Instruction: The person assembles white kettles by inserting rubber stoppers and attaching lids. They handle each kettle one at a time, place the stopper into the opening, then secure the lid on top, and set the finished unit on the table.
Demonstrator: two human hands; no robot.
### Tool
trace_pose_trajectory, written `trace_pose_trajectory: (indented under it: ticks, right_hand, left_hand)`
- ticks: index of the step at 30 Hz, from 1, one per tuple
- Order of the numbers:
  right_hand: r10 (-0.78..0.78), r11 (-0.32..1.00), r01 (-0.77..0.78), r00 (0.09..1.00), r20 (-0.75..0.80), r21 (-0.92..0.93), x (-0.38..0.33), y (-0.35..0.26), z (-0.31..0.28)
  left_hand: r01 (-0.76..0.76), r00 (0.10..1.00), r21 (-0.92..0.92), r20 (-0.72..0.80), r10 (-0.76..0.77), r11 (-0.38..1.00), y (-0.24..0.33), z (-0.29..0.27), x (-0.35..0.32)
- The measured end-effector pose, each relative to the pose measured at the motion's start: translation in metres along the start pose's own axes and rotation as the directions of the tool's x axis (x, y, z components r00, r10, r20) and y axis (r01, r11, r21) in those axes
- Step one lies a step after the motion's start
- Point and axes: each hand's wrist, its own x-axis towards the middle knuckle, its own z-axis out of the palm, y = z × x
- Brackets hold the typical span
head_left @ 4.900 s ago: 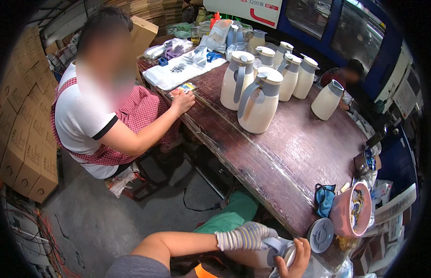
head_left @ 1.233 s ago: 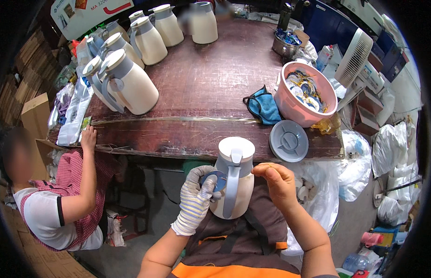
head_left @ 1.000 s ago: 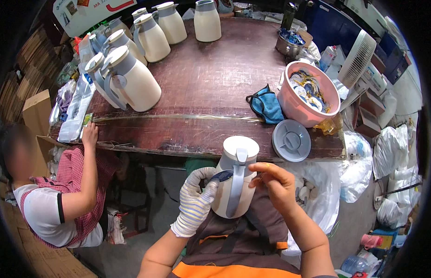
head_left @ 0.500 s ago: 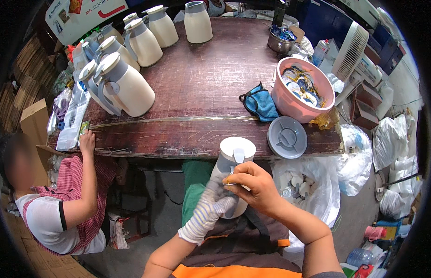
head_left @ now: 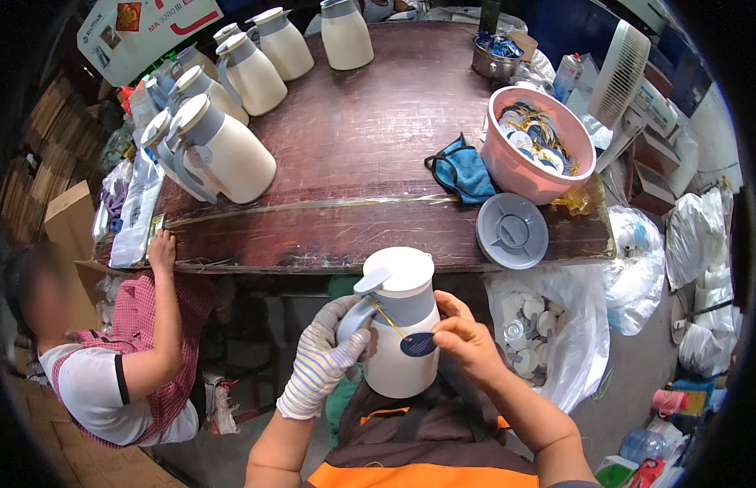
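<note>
A cream-and-grey thermos jug (head_left: 398,376) with a white lid stands upright over my lap, just off the table's near edge. My left hand (head_left: 317,366), in a striped knit glove, is closed round its grey handle. A dark blue oval hang tag (head_left: 416,345) lies against the jug's body, its gold cord (head_left: 387,315) running up to the top of the handle. My bare right hand (head_left: 467,342) pinches the tag's right edge between thumb and fingers, with its other fingers beside the jug.
Several similar jugs (head_left: 239,167) stand at the table's far left. On the right are a pink bucket (head_left: 549,183) of round tags, a grey disc (head_left: 512,232) and a blue cloth (head_left: 463,172). A co-worker (head_left: 142,342) sits at left, one hand on the table. A plastic bag (head_left: 577,358) of parts lies below.
The jug has turned, so its handle now faces left. My left hand has moved from its body to the handle. The tag now hangs by its cord, and my right hand has shifted right.
</note>
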Motion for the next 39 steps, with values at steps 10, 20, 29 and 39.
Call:
trace_pose_trajectory:
  ticks: [10, 20, 29, 39]
  right_hand:
    - [0.104, 0.965, -0.049, 0.973, -0.204, 0.258, -0.01, -0.008, -0.013]
    - [0.157, 0.987, -0.158, 0.986, -0.05, -0.017, -0.028, 0.02, 0.005]
    - [0.163, 0.975, -0.148, 0.984, 0.078, -0.169, -0.033, 0.007, 0.0]
    - [0.282, 0.953, -0.265, 0.954, 0.107, -0.147, -0.034, 0.011, 0.0]
  left_hand:
    - [-0.097, 0.966, 0.239, -0.21, 0.149, 0.966, -0.016, -0.014, 0.005]
    - [-0.175, 0.967, 0.246, -0.141, 0.214, 0.953, -0.021, -0.017, -0.006]
    - [-0.201, 0.96, 0.257, -0.14, 0.242, 0.945, -0.028, -0.021, 0.006]
    - [-0.105, 0.992, 0.467, -0.016, 0.127, 0.878, -0.013, -0.031, -0.002]
